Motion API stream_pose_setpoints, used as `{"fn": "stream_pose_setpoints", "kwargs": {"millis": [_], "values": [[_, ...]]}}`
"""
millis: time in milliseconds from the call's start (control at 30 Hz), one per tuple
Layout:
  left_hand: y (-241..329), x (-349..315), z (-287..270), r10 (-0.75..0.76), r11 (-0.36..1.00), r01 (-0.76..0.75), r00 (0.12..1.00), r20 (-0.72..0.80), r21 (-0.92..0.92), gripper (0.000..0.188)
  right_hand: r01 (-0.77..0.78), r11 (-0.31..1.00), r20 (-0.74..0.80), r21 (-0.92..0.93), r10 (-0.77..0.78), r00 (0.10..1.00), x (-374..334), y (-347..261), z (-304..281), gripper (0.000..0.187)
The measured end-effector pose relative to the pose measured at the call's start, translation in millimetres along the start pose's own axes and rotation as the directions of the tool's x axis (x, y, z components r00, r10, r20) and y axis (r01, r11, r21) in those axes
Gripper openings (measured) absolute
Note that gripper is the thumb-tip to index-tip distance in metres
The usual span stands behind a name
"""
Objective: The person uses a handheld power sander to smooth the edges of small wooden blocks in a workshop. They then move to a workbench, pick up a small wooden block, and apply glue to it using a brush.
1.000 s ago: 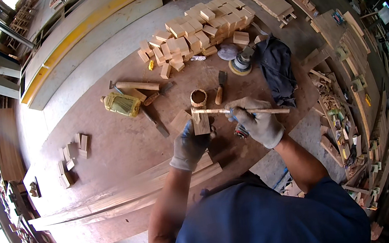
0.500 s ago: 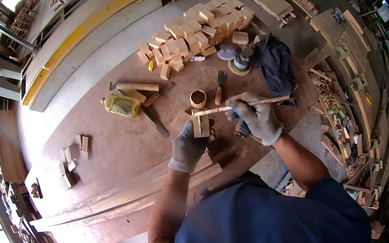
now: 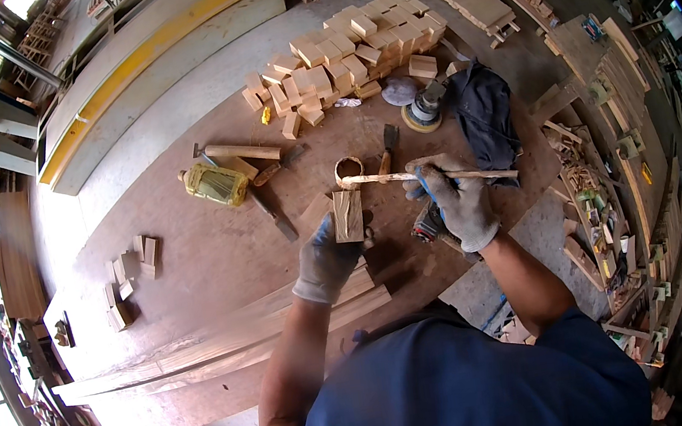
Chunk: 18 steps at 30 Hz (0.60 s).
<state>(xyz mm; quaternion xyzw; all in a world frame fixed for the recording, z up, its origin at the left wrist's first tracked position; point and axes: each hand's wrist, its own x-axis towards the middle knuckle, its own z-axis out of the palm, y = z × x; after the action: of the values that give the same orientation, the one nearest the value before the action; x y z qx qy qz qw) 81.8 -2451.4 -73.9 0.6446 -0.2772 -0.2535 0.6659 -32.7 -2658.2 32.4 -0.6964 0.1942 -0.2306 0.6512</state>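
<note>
In a grey glove, my left hand grips a small rectangular wooden block, whose upper face carries a pale wavy streak. My right hand, also gloved, is closed around a thin wooden stick held nearly level. The stick's pale, coated tip lies over the near rim of a small round cup with brown contents; whether it touches the rim I cannot tell. Just beyond the stick lies a chisel, its near end partly hidden. Under my right hand sits a dark power tool, mostly covered.
A large heap of pale wooden blocks covers the table's far side. Beside it are a round sander and a dark cloth. To the left are a yellowish container, a hammer and loose blocks. Long boards lie along the near edge.
The stick's tip has moved off the block and away from me, to the cup's rim. My left hand and the block have shifted slightly; the block's streaked face now shows.
</note>
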Motion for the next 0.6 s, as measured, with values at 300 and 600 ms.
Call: {"fn": "stream_pose_setpoints", "kwargs": {"millis": [300,600], "values": [[-6,2,-3,0.151,0.963,-0.148,0.989,0.006,0.224,0.033,0.042,0.997,-0.051,-0.071,-0.046,0.998,-1,4,-5,0.023],[-76,5,0,-0.16,0.974,0.12,0.966,-0.205,-0.194,0.041,0.315,0.906,0.328,-0.284,-0.217,0.919,-11,-15,-1,0.022]]}}
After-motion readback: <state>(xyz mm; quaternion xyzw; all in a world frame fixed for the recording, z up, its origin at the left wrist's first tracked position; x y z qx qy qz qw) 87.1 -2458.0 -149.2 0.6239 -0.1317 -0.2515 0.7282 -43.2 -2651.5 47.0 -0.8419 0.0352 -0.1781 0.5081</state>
